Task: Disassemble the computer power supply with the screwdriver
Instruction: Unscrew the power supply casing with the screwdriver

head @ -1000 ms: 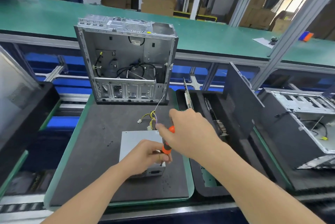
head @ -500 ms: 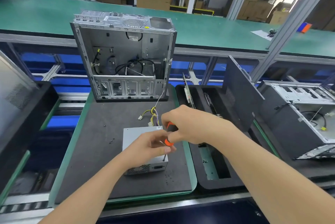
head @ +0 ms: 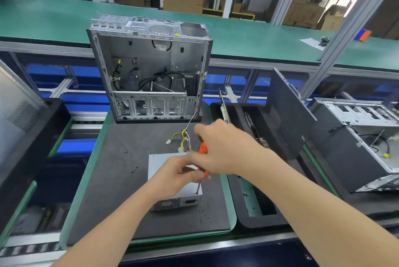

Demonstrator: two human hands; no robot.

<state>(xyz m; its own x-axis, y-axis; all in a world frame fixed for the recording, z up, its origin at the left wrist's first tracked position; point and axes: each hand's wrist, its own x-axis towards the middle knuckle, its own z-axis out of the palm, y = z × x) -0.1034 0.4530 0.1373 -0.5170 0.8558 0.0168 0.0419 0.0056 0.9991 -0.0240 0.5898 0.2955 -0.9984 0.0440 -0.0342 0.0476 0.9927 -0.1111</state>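
A grey metal power supply (head: 157,164) lies flat on the dark mat (head: 112,180), its vented face toward me and its yellow cable bundle (head: 184,139) trailing behind. My right hand (head: 224,148) grips the orange handle of a screwdriver (head: 202,152), held nearly upright. The tip stands on the supply's top near its front right corner. My left hand (head: 179,175) rests on the supply's top and pinches the screwdriver's lower handle and shaft between fingers and thumb.
An emptied computer case (head: 149,68) stands open-sided at the mat's far edge. Small dark screws (head: 135,169) lie on the mat left of the supply. A black tray (head: 259,180) with parts sits to the right, beside another case (head: 356,137). Green benches run behind.
The screwdriver tip has settled on the supply's front right corner and more shaft shows below my left fingers. My right hand has twisted around the handle. The supply has stayed put.
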